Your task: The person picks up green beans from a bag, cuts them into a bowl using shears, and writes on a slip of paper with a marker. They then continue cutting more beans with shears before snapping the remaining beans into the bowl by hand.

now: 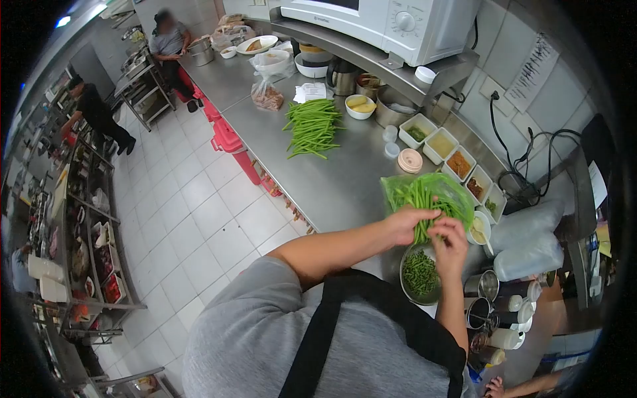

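My left hand (413,224) is closed around a bunch of long green beans (417,194), over a light green plastic bag (458,197). At the near end of the bunch, my right hand (451,240) has its fingers pinched together on the beans; the fingertips are partly hidden. Just below both hands stands a metal bowl (406,293) with short cut pieces of green bean (420,270) in it. A larger pile of whole green beans (313,127) lies farther off on the steel counter (265,142).
White tubs (458,163) of seasonings line the wall side, near a pink lid (410,160). Bottles and metal canisters (479,312) crowd the right. A microwave (398,26) sits on the shelf above. Two people stand or sit at the far left; another person's hand (495,387) shows at lower right.
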Available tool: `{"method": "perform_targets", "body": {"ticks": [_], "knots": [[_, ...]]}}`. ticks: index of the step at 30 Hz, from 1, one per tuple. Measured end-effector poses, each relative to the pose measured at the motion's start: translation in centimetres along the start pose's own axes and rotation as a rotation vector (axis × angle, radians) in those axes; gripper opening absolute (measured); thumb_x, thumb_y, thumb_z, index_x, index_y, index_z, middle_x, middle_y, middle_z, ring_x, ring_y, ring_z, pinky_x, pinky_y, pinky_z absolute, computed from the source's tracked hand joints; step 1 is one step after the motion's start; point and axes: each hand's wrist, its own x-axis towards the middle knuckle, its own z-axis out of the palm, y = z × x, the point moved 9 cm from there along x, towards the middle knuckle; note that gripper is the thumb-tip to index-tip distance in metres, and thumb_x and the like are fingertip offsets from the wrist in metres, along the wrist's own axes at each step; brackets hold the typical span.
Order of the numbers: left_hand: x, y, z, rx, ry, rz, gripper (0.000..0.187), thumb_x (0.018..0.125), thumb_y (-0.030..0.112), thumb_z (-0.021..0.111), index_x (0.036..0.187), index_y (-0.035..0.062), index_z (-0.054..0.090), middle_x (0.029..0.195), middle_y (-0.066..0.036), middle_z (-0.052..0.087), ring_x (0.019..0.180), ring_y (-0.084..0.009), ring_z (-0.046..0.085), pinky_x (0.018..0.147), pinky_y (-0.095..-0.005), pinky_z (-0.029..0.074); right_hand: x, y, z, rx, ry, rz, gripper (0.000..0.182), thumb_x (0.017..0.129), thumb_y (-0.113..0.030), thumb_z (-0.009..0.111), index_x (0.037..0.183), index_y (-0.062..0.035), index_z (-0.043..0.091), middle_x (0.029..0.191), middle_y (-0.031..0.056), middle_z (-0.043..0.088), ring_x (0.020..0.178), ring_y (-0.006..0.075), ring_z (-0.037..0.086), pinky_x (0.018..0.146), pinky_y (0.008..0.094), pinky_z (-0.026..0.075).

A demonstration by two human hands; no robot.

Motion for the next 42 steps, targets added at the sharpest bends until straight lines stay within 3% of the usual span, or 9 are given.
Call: {"method": "perform_targets", "body": {"ticks": [9,13,18,27,32,35,36,39,42], "knots": [[7.7,2.4,-2.6,-0.086,0.124,0.111,0.031,0.083,0.004,0.059,0.109,0.0117,0.045,0.091,-0.012,0.058,0.081,-0.0224,0.058,0.071,-0.0372,0.05,1.3,10.3,0.4,0.503,0.258,0.461,0.012,0.078,0.003,0.062,0.089,-0.0004,0.063,0.098,0.0055,0.055,0.085,0.0132,0.057,0.073,0.0238,0.047],[7.6,2.9,-0.9,0.067,-0.026,0.024,0.036,0.081,0.002,0.06,0.111,0.0127,0.044,0.084,-0.009,0.058,0.08,-0.0212,0.058,0.07,-0.0373,0.05,1.9,11.9,-0.5,0.444,0.233,0.459,0.012,0.077,0.004,0.063,0.089,0.0017,0.063,0.095,0.0059,0.058,0.081,0.0143,0.058,0.074,0.0243,0.047],[9.5,5.3,-1.9,-0.014,0.031,0.173,0.028,0.079,0.003,0.062,0.101,0.0131,0.049,0.081,-0.005,0.058,0.071,-0.0196,0.059,0.063,-0.0371,0.05,2.6,13.7,-1.1,0.55,0.293,0.486,0.013,0.075,0.003,0.065,0.089,0.0032,0.064,0.092,0.0088,0.062,0.082,0.0141,0.058,0.074,0.0249,0.047],[10.0,14.3,-6.1,-0.089,0.153,0.321,0.014,0.084,0.018,0.061,0.085,0.008,0.052,0.071,-0.005,0.054,0.069,-0.0175,0.053,0.068,-0.0343,0.048,0.4,15.8,-5.5,0.388,0.392,0.555,0.014,0.073,-0.001,0.067,0.087,0.0011,0.066,0.089,0.0086,0.065,0.082,0.0155,0.059,0.076,0.0259,0.046],[7.8,11.9,-2.5,-0.049,0.03,0.103,0.011,0.084,0.011,0.059,0.091,0.0075,0.052,0.075,-0.005,0.054,0.068,-0.016,0.052,0.064,-0.0298,0.047,1.8,14.5,-3.0,-0.227,0.059,0.269,0.019,0.075,-0.012,0.067,0.093,-0.0072,0.067,0.107,0.0102,0.061,0.1,0.0251,0.057,0.087,0.032,0.043],[4.5,7.3,0.6,0.025,-0.064,-0.12,0.02,0.082,0.005,0.058,0.1,0.0077,0.051,0.078,-0.005,0.054,0.068,-0.0161,0.054,0.061,-0.0295,0.047,3.0,10.9,-2.5,-0.344,0.136,0.171,0.021,0.081,-0.019,0.061,0.098,-0.0089,0.066,0.117,0.0115,0.056,0.11,0.027,0.051,0.093,0.0337,0.039],[3.1,5.1,1.0,0.094,-0.095,-0.198,0.021,0.081,0.006,0.058,0.101,0.0086,0.051,0.077,-0.006,0.055,0.067,-0.0166,0.056,0.061,-0.0313,0.048,3.3,11.5,-2.1,-0.188,0.068,0.249,0.033,0.087,-0.028,0.053,0.114,-0.011,0.058,0.126,0.0109,0.05,0.116,0.0265,0.046,0.097,0.0353,0.035],[-2.1,-1.7,2.5,0.207,-0.146,-0.42,0.03,0.08,0.005,0.06,0.108,0.0066,0.049,0.081,-0.006,0.055,0.071,-0.0159,0.054,0.062,-0.0304,0.047,3.1,8.3,0.8,0.803,0.048,0.461,0.043,0.09,-0.032,0.048,0.127,-0.0091,0.046,0.131,0.0091,0.045,0.119,0.0255,0.043,0.098,0.037,0.033],[-5.8,-6.2,2.5,0.166,-0.199,-0.592,0.031,0.078,0.005,0.062,0.107,0.0061,0.049,0.082,-0.007,0.056,0.074,-0.0185,0.058,0.066,-0.0338,0.049,2.5,4.6,2.0,0.911,-0.058,0.373,0.05,0.092,-0.035,0.044,0.133,-0.0059,0.035,0.134,0.008,0.041,0.121,0.0241,0.04,0.098,0.0377,0.031]]}}
